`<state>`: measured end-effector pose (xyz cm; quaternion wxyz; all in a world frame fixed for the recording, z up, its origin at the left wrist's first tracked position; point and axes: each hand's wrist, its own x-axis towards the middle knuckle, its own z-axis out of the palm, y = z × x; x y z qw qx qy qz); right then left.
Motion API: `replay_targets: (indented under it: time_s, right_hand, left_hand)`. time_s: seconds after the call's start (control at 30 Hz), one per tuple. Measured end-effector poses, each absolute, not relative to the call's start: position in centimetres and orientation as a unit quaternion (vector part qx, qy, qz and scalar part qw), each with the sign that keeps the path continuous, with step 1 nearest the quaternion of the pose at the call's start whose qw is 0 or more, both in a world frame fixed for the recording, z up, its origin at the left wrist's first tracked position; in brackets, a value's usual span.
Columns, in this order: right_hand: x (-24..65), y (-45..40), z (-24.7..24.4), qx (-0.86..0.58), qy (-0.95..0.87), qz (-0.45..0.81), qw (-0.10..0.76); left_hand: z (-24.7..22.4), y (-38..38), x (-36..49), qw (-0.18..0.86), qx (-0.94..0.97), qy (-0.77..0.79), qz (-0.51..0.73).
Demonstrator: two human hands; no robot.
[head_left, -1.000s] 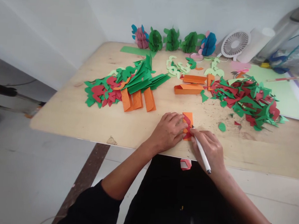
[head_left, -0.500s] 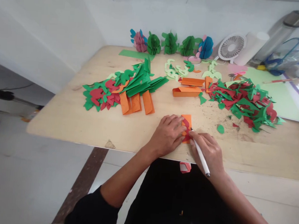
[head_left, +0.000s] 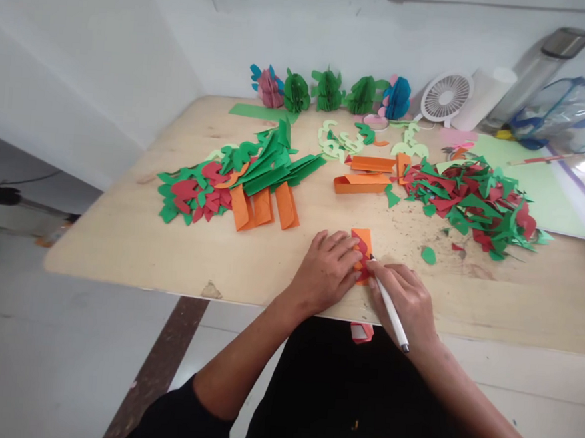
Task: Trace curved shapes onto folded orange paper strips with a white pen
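Note:
Near the table's front edge lies a strip of orange paper (head_left: 365,234) with a red paper cutout (head_left: 364,246) on top of it. My left hand (head_left: 325,269) rests flat over the left side of both, fingertips pressing on the red shape and partly covering it. In my right hand (head_left: 410,299) is a white marker pen (head_left: 391,310), its dark tip touching the paper along the right edge of the cutout. Folded orange strips (head_left: 362,184) sit a little farther back, beyond both hands.
Left of centre are red and green cutouts (head_left: 194,189), folded green strips (head_left: 281,168) and orange pieces (head_left: 262,209). A heap of scraps (head_left: 479,202) lies right. Paper honeycomb figures (head_left: 329,91), a small white fan (head_left: 446,98) and a bottle (head_left: 537,76) line the wall.
The view has shifted slightly. My left hand stays on the paper, and the pen tip remains by the cutout's right edge, with only a very slight movement.

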<state>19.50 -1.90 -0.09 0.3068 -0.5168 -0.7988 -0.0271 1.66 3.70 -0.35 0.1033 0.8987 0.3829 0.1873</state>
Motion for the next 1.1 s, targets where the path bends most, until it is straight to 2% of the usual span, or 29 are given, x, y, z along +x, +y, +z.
replay_targets:
  time_s: [0.4, 0.7, 0.9, 1.1]
  right_hand:
    - [19.3, -1.9, 0.0, -0.525, -0.790, -0.005, 0.315]
    - [20.3, -0.8, 1.4, -0.597, -0.642, 0.238, 0.418]
    - [20.0, 0.4, 1.3, -0.612, -0.591, 0.303, 0.430]
    - [19.9, 0.8, 1.1, -0.635, -0.561, 0.312, 0.430]
  left_hand:
    - [-0.5, 3.7, 1.6, 0.097, 0.902, 0.377, 0.189]
    - [-0.5, 3.7, 1.5, 0.105, 0.901, 0.378, 0.185]
    - [-0.8, 3.7, 1.4, 0.104, 0.901, 0.370, 0.200]
    - [-0.9, 3.7, 1.4, 0.107, 0.899, 0.371, 0.205]
